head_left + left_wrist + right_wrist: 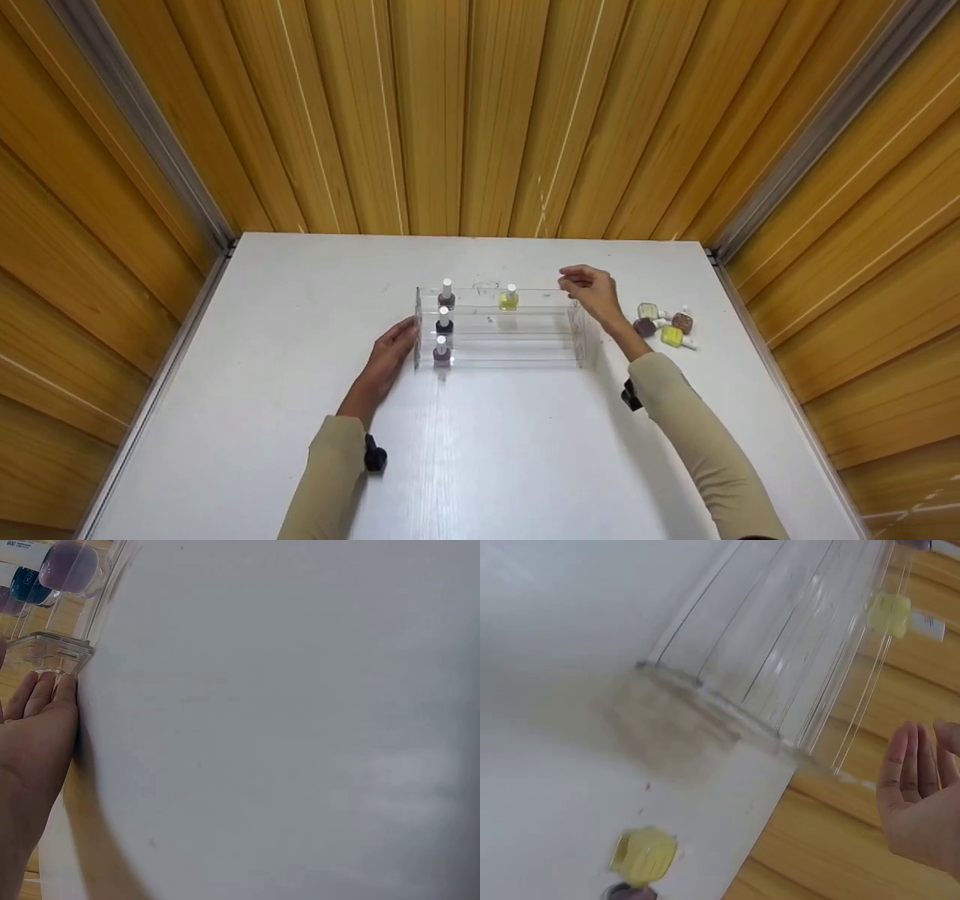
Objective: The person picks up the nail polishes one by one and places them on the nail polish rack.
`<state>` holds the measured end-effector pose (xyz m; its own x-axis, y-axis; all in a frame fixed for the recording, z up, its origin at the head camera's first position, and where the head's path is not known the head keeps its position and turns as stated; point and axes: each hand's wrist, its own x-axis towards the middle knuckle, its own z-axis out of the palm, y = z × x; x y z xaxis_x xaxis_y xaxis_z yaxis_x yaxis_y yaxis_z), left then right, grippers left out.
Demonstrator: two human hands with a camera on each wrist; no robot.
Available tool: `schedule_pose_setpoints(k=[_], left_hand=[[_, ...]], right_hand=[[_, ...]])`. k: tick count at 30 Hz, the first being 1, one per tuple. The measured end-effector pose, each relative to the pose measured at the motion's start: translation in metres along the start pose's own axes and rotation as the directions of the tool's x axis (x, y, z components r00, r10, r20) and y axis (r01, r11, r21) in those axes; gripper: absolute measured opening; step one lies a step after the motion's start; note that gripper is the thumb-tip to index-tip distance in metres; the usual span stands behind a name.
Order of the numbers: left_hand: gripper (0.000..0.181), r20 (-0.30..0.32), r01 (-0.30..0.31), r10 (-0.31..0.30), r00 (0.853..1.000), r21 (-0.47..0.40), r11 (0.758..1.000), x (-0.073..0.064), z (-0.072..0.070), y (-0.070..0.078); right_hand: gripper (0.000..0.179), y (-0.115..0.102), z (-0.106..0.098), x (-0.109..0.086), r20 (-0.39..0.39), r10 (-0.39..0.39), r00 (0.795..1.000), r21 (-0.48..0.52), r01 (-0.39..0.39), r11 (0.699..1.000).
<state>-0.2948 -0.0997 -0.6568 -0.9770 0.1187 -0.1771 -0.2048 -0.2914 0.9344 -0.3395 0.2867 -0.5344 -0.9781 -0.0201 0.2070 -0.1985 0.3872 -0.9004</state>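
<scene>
A clear tiered display rack (525,366) stands on the white table. At its left end, nail polish bottles sit one per tier: a dark one on top (446,299), a near-black one (444,327) and a greyish-purple one (442,355). Farther right on the top tier is a yellow nail polish bottle (508,301). My left hand (390,356) rests its fingers against the rack's left side panel, and the left wrist view shows them extended there. Beside the rack's upper right corner, my right hand (598,296) has its fingers loosely bent, with nothing in them.
Right of the rack, several nail polish bottles lie in a cluster: pale green (647,310), dark purple (644,328), bright yellow (671,336) and glittery brown (682,323). Wood-patterned panels (427,112) enclose the table (480,450) at the back and sides.
</scene>
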Motion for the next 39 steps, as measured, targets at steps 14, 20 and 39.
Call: schedule_pose_setpoints(k=[14, 20, 39], left_hand=[[0.055, -0.001, 0.003, -0.003, 1.0, 0.038, 0.999, -0.001, -0.001, 0.003], [0.056, 0.011, 0.018, -0.019, 1.0, 0.044, 0.999, -0.002, -0.001, 0.002], [0.057, 0.017, 0.012, -0.013, 1.0, 0.019, 1.0, 0.0, -0.003, 0.001]], right_hand=[[0.032, 0.065, -0.078, -0.021, -0.17, 0.425, 0.889, -0.022, -0.434, 0.901], [0.031, 0.079, -0.08, -0.029, -0.209, 0.415, 0.885, -0.203, -0.455, 0.867], [0.043, 0.087, -0.072, -0.038, -0.207, 0.464, 0.861, -0.508, -0.5, 0.701]])
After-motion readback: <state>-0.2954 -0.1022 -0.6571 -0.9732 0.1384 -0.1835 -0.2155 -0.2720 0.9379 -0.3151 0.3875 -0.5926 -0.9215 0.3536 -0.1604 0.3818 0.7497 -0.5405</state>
